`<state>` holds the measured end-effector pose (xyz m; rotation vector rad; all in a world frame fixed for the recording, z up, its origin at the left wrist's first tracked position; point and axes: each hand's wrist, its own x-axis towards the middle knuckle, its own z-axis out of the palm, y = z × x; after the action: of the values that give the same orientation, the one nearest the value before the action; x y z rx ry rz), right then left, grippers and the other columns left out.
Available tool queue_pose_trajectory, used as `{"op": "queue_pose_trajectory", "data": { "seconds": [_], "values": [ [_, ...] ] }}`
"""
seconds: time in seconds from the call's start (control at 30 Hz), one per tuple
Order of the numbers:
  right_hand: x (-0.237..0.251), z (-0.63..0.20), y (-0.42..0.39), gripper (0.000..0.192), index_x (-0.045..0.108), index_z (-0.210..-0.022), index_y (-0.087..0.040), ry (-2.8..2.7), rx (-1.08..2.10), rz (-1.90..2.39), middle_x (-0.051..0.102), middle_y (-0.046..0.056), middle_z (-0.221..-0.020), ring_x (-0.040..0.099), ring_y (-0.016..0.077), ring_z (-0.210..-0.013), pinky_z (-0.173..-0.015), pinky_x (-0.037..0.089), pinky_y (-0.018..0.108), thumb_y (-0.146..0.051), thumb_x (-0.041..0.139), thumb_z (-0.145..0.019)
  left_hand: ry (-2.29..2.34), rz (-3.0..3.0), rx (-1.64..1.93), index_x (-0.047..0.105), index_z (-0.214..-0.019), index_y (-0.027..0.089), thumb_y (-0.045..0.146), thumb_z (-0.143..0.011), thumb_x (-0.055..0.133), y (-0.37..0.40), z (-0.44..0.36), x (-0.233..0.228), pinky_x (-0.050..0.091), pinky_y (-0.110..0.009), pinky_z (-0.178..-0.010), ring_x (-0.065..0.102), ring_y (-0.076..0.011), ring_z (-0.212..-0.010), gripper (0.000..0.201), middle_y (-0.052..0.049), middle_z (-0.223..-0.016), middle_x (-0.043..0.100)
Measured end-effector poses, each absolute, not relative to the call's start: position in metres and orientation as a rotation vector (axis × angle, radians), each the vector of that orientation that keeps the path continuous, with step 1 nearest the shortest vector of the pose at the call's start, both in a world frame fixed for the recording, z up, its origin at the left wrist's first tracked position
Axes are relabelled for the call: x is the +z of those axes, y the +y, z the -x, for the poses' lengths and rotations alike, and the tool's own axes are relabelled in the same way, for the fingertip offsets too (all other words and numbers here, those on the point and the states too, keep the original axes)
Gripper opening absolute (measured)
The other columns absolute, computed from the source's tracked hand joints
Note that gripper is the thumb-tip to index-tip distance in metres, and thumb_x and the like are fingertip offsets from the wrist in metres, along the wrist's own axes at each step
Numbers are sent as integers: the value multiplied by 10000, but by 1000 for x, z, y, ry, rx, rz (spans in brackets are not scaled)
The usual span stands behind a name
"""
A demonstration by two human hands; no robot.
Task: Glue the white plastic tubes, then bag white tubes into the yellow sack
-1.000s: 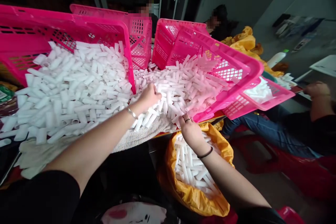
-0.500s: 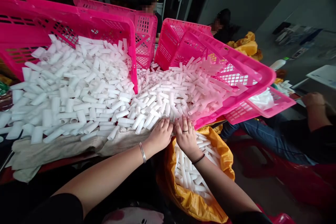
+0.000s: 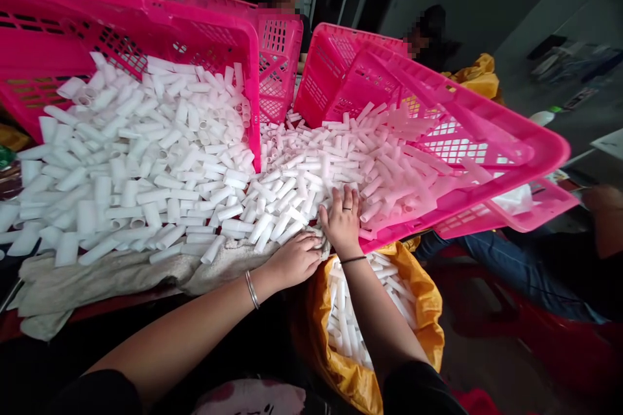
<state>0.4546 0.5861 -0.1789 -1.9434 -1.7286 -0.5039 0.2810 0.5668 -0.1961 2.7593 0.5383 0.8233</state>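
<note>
Short white plastic tubes point(image 3: 156, 162) lie in a wide heap that spills from the pink baskets onto the table. My right hand point(image 3: 342, 217) rests palm down at the heap's front edge, fingers spread, touching tubes near the right basket. Just left of it, my left hand point(image 3: 295, 260) lies over the edge of a grey cloth point(image 3: 214, 266), its fingers stretched out. I see nothing held in either hand, though the undersides of both are hidden. Below my right forearm stands a yellow sack point(image 3: 422, 285) with many white tubes inside.
A pink basket point(image 3: 253, 78) lies tipped at the left, and another pink basket point(image 3: 516, 136) leans at the right. Two people are behind the baskets. At the far right a person in jeans point(image 3: 511, 272) sits beside red plastic stools point(image 3: 487, 311).
My right hand has moved forward onto the tubes and its fingers have spread. My left hand has drawn slightly back and left, apart from the right. The view has shifted a little.
</note>
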Motion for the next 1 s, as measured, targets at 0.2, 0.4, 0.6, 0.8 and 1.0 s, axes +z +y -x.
{"op": "queue_pose_trajectory", "data": {
  "seconds": [0.2,0.4,0.6,0.8,1.0],
  "values": [
    [-159,-444,615,640,435,-1481,-150,-1756,-413,2049,314,251,-1566,263,436,-1438,-1091,256,687,-485,508,-941,623,-2795,699,672,-1082,143,256,-855,643,558,-287,-182,441,-468,-1082,490,-306,-1254,256,-166,-1234,598],
    [-164,-445,596,690,404,-1493,-117,-1889,-457,1956,277,285,-1566,299,435,-1427,-1091,339,604,-502,531,-933,726,-2839,764,631,-1194,113,318,-880,602,539,-280,-181,375,-472,-1135,439,-349,-1332,377,-204,-1365,527],
    [-163,-449,591,518,509,-1351,-33,-1962,-488,1729,444,282,-1449,434,346,-1351,-1103,387,523,-377,468,-965,717,-2986,854,660,-1127,120,222,-936,506,525,-285,-198,398,-453,-1101,550,-295,-1203,266,-162,-1254,627],
    [-150,-451,573,410,537,-1296,-78,-2186,-334,1411,520,230,-1385,515,280,-1297,-1070,466,446,-280,455,-949,638,-3034,933,599,-1289,131,232,-970,488,524,-295,-216,386,-511,-1093,526,-305,-1252,352,-152,-1303,626],
    [-177,-471,508,329,535,-1220,-171,-1926,-539,1321,580,178,-1228,580,276,-1182,-967,527,487,-170,448,-902,680,-3032,736,602,-1305,188,218,-939,556,533,-334,-222,312,-606,-1124,439,-363,-1362,369,-163,-1426,542]
  ]
}}
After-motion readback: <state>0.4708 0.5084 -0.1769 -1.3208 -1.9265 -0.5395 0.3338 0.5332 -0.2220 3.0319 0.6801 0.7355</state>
